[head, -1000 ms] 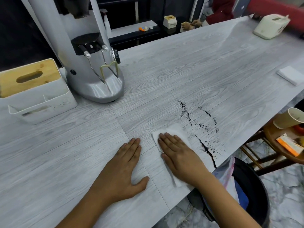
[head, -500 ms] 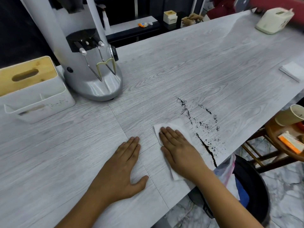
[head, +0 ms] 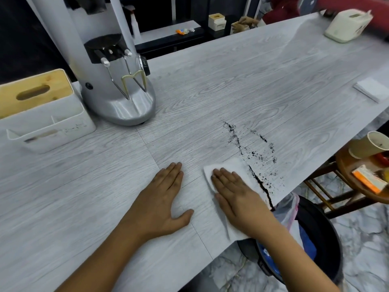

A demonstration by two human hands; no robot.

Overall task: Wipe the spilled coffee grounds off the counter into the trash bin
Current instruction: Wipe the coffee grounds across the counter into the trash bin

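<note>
Right hand (head: 235, 194): flat, fingers spread out straight, palm pressing a white tissue (head: 229, 165) on the counter (head: 210, 81); grasping nothing, only pressing.
Left hand (head: 160, 203): flat on bare counter just left of the tissue, fingers released, thumb out.
Coffee grounds (head: 255, 157): dark line along the tissue's right edge, loose specks farther right and beyond.
Trash bin (head: 320, 239): black, bag-lined, below the counter's near-right edge.
Grinder (head: 113, 76): far left, beside a white organiser box (head: 44, 119).
</note>
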